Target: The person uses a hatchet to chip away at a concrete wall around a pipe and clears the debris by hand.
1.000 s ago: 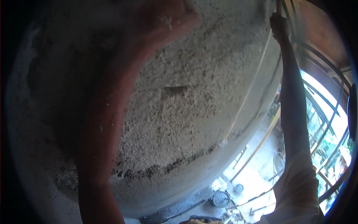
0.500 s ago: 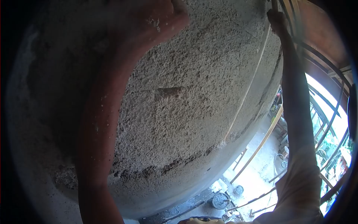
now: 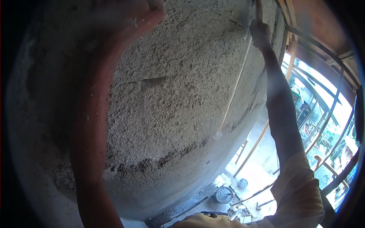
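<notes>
Rough, grainy plaster covers the wall [image 3: 171,87] in front of me, with a shallow dent and a dark crack lower down. At the top left, my left hand [image 3: 150,13] is raised close to the wall; the upper edge cuts it off and its fingers are hidden. Bits of plaster stick to that forearm. My right hand [image 3: 261,35] is raised at the upper right, closed around a narrow brownish bar [image 3: 259,10] whose upper end is out of view. Below this fist a thin pale line [image 3: 236,85] runs down the wall between rough and smoother plaster.
Far below stand a round bucket [image 3: 224,195] with grey mix and a smaller container [image 3: 242,183]. Wooden poles [image 3: 254,146] lean beside the wall. Curved-looking bars [image 3: 323,121] cross the bright opening at right. Scraps of wood [image 3: 239,211] lie on the floor.
Both hands appear further left in the view, the right one also slightly lower. The wall has shifted left and up as the camera turned right. My right hand keeps its grip on the bar.
</notes>
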The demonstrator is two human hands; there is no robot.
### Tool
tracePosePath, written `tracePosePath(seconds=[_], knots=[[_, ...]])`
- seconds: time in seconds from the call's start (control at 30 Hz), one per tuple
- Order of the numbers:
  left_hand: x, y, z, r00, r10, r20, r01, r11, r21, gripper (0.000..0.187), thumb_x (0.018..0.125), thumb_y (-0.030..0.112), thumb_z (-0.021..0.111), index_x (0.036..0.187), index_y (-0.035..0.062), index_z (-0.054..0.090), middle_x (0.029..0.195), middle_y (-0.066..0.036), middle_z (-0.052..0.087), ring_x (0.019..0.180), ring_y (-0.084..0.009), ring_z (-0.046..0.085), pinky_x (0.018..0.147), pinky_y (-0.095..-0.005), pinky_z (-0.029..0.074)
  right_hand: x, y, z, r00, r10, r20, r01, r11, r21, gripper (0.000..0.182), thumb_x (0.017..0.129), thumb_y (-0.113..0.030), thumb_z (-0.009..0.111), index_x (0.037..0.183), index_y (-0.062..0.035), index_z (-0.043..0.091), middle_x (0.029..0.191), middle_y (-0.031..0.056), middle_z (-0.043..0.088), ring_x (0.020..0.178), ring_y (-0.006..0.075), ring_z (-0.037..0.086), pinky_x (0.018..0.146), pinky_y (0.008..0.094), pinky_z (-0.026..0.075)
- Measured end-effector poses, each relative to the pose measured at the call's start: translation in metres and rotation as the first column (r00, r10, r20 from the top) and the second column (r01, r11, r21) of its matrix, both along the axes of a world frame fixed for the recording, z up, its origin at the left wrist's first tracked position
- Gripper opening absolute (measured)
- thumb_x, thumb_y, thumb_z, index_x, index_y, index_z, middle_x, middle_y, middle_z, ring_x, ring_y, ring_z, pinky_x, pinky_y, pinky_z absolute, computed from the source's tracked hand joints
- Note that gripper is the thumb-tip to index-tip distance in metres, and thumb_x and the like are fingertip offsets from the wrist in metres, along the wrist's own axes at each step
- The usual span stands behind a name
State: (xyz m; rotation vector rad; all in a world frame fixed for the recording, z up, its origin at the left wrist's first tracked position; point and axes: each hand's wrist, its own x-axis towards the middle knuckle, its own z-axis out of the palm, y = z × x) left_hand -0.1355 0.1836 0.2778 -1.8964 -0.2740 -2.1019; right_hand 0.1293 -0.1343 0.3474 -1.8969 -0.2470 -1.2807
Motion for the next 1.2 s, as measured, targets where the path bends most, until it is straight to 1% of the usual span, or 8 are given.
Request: tracePosePath(seconds=[0.07, 0.2, 0.37, 0.6, 0.87, 0.93, 1.03, 1.2], knots=[[0.0, 0.006, 0.004, 0.998, 0.055, 0.019, -0.055, 0.998, 0.001, 0.055, 0.093, 0.017, 0.056, 0.146, 0.0025, 0.048, 0.161, -0.016, 0.035, 0.155, -0.0317, 0.022, 0.129, -0.0489, 0.012, -0.023, 0.005, 0.006, 0.984, 0.167, -0.066, -0.163, 0.984, 0.067, 0.041, 0.104, -0.038, 0.05, 0.083, -0.0059, 0.064, 0.054, 0.002, 0.056, 0.044, 0.0192, 0.062, 0.035, 0.0363, 0.045], [-0.005, -0.005, -0.002, 1.0, 0.008, 0.004, -0.008, 1.0, -0.004, 0.054, 0.094, 0.016, 0.057, 0.146, 0.0057, 0.049, 0.161, -0.016, 0.035, 0.155, -0.0323, 0.023, 0.129, -0.049, 0.012, 0.037, 0.0, -0.053, 0.929, -0.255, 0.269, 0.299, 0.945, -0.137, 0.04, 0.096, -0.036, 0.051, 0.099, -0.0052, 0.076, 0.082, 0.0234, 0.073, 0.071, 0.0385, 0.073, 0.069, 0.0507, 0.058], [-0.009, -0.006, 0.001, 0.999, 0.033, -0.01, -0.033, 0.999, -0.01, 0.052, 0.096, 0.016, 0.057, 0.146, 0.0085, 0.049, 0.161, -0.015, 0.035, 0.154, -0.032, 0.024, 0.129, -0.0495, 0.013, -0.055, 0.002, -0.053, 0.971, 0.018, -0.238, -0.036, 0.997, -0.069, 0.038, 0.098, -0.034, 0.053, 0.093, 0.0002, 0.07, 0.083, 0.024, 0.072, 0.069, 0.0354, 0.074, 0.057, 0.0471, 0.059], [-0.009, -0.006, 0.006, 0.999, 0.05, 0.0, -0.05, 0.999, -0.009, 0.051, 0.096, 0.017, 0.056, 0.147, 0.0113, 0.048, 0.161, -0.013, 0.035, 0.154, -0.0315, 0.024, 0.129, -0.0503, 0.014, -0.006, 0.008, -0.097, 0.963, -0.249, 0.107, 0.271, 0.889, -0.368, 0.027, 0.094, -0.025, 0.056, 0.094, -0.0026, 0.071, 0.086, 0.0237, 0.072, 0.08, 0.041, 0.073, 0.076, 0.0504, 0.059], [0.001, -0.004, 0.005, 0.977, 0.213, 0.005, -0.213, 0.975, 0.055, 0.054, 0.095, 0.014, 0.059, 0.147, 0.0094, 0.047, 0.161, -0.015, 0.036, 0.153, -0.0336, 0.028, 0.127, -0.0509, 0.018, 0.016, -0.042, -0.122, 0.905, -0.119, 0.409, 0.231, 0.944, -0.236, 0.015, 0.097, -0.017, 0.053, 0.095, -0.0057, 0.063, 0.072, 0.0231, 0.069, 0.056, 0.0378, 0.067, 0.049, 0.0481, 0.054], [0.019, 0.044, 0.017, 0.963, 0.253, 0.096, -0.268, 0.941, 0.206, 0.057, 0.097, 0.041, 0.059, 0.147, 0.0136, 0.052, 0.16, -0.011, 0.042, 0.149, -0.0302, 0.037, 0.122, -0.0528, 0.027, 0.018, -0.047, -0.136, 0.935, 0.082, 0.344, 0.033, 0.948, -0.316, 0.021, 0.102, -0.021, 0.051, 0.095, -0.006, 0.064, 0.063, 0.0182, 0.064, 0.045, 0.0309, 0.061, 0.042, 0.0441, 0.049], [0.03, 0.055, 0.022, 0.982, 0.157, 0.104, -0.182, 0.93, 0.319, 0.063, 0.098, 0.053, 0.059, 0.15, 0.0166, 0.051, 0.162, -0.008, 0.041, 0.151, -0.0288, 0.036, 0.12, -0.0557, 0.026, -0.071, -0.062, -0.141, 0.892, 0.331, -0.308, -0.331, 0.942, 0.054, 0.05, 0.105, -0.04, 0.051, 0.08, 0.0007, 0.065, 0.053, 0.0072, 0.056, 0.041, 0.0172, 0.056, 0.04, 0.0364, 0.047], [0.029, 0.047, 0.028, 0.98, 0.184, 0.077, -0.198, 0.948, 0.25, 0.062, 0.096, 0.051, 0.058, 0.148, 0.0175, 0.053, 0.159, -0.004, 0.044, 0.15, -0.0288, 0.035, 0.123, -0.053, 0.022, -0.06, -0.103, -0.137, 0.858, 0.482, -0.176, -0.463, 0.875, 0.143, 0.051, 0.106, -0.045, 0.05, 0.079, -0.0037, 0.061, 0.05, -0.0006, 0.048, 0.037, 0.0087, 0.045, 0.035, 0.0298, 0.041]])
